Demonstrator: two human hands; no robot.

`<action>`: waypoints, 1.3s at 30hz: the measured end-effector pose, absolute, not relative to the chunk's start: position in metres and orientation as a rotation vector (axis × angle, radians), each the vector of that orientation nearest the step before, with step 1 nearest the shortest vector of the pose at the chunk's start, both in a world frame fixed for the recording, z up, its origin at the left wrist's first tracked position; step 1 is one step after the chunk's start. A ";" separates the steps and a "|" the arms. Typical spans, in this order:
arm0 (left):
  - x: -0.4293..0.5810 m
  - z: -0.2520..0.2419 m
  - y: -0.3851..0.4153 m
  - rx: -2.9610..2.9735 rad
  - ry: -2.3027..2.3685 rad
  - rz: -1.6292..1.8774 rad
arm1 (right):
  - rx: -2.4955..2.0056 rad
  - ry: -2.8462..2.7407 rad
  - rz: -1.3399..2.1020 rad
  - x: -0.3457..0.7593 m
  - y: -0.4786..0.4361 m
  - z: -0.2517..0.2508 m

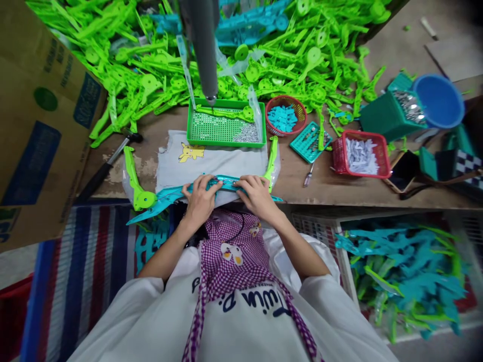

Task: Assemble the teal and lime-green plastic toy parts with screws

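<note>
Both my hands grip a long teal plastic toy blade (158, 203) that lies across the near edge of the wooden table (302, 181). My left hand (199, 198) is closed on its middle. My right hand (256, 196) is closed on the stretch just to the right. The blade's pointed end sticks out to the left past a lime green handle piece (138, 188). Under the hands lies a grey cloth (211, 158) with a yellow cartoon print. Another lime green piece (271, 158) lies just beyond my right hand.
A green tray of small screws (225, 126) sits behind the cloth, with a grey hanging screwdriver (204, 50) above it. Red baskets (286, 115) (360, 153), a teal box (392, 113), a blue bowl (439, 100) and a hammer (109, 163) surround. Green parts (151, 60) pile behind; a crate of assembled teal pieces (407, 271) sits below right.
</note>
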State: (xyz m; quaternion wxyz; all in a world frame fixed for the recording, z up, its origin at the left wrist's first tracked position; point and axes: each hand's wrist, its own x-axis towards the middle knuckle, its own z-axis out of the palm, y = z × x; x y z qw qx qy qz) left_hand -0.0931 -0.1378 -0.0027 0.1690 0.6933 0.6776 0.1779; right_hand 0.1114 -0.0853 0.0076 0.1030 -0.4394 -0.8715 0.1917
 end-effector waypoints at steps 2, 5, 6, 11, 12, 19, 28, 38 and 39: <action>-0.092 -0.004 -0.138 1.977 1.926 0.522 | -1.308 -2.597 0.551 0.108 -0.083 0.012; -0.091 -0.007 -0.139 1.972 1.946 0.548 | -1.313 -2.670 0.456 0.101 -0.080 0.018; -0.091 -0.008 -0.139 1.970 1.953 0.555 | -1.299 -2.711 0.413 0.098 -0.079 0.019; -0.090 -0.007 -0.139 1.959 1.968 0.548 | -1.223 -2.847 0.278 0.092 -0.078 0.022; -0.090 -0.006 -0.138 1.956 1.970 0.544 | -1.220 -2.848 0.280 0.092 -0.078 0.022; -0.089 -0.007 -0.138 2.006 2.005 0.552 | -1.208 -2.873 0.268 0.091 -0.079 0.024; -0.100 -0.005 -0.145 2.077 1.903 0.447 | -0.944 -2.784 0.350 0.120 -0.080 0.022; -0.100 -0.015 -0.150 2.147 1.978 0.461 | -1.097 -2.131 0.727 0.025 0.129 0.077; -0.100 -0.017 -0.150 2.158 1.979 0.471 | -1.125 -2.049 0.827 0.003 0.154 0.075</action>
